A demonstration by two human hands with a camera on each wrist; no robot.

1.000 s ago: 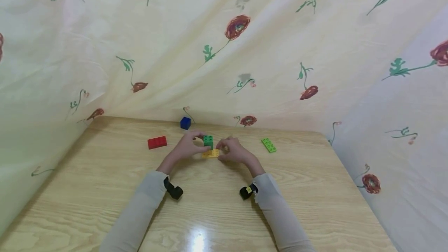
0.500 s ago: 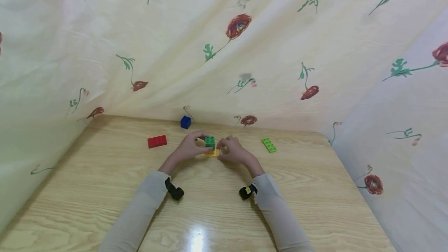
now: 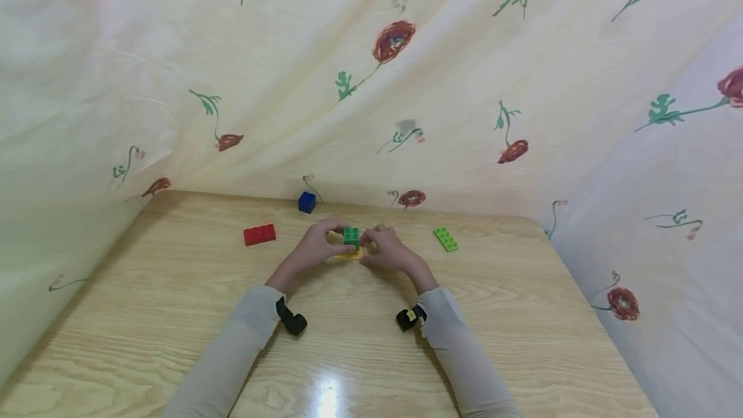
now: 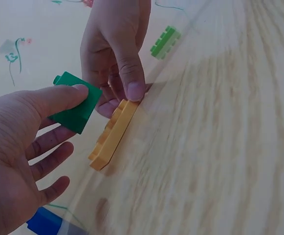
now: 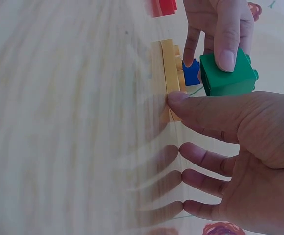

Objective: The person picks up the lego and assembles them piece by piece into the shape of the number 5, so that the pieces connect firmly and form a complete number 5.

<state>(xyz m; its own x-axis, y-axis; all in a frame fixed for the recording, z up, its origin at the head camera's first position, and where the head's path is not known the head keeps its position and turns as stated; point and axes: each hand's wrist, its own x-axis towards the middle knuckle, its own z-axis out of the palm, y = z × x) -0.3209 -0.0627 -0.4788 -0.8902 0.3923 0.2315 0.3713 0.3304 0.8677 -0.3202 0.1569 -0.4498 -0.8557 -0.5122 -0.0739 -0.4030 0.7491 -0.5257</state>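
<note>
Between thumb and fingers, my left hand [image 3: 315,245] pinches a green toy brick [image 3: 351,235] with studs on top. In the left wrist view the green brick [image 4: 85,112] hangs just above the studs of a flat yellow brick [image 4: 115,133], with a gap between them. That yellow brick lies on the table, its long side facing me. My right hand [image 3: 387,249] pinches its right end; the right wrist view shows the thumb on the near side of the yellow brick [image 5: 169,63], the other fingertips down at the tabletop.
A red brick [image 3: 259,234] lies to the left on the wooden table [image 3: 360,347]. Behind my left hand stands a blue brick [image 3: 307,202], near the back edge. To the right is a light green flat brick [image 3: 445,238]. A flowered cloth [image 3: 278,82] hangs behind the table.
My left hand has carried the green brick a little to the right, toward the right hand, over the yellow brick. The right hand and the yellow brick have hardly moved.
</note>
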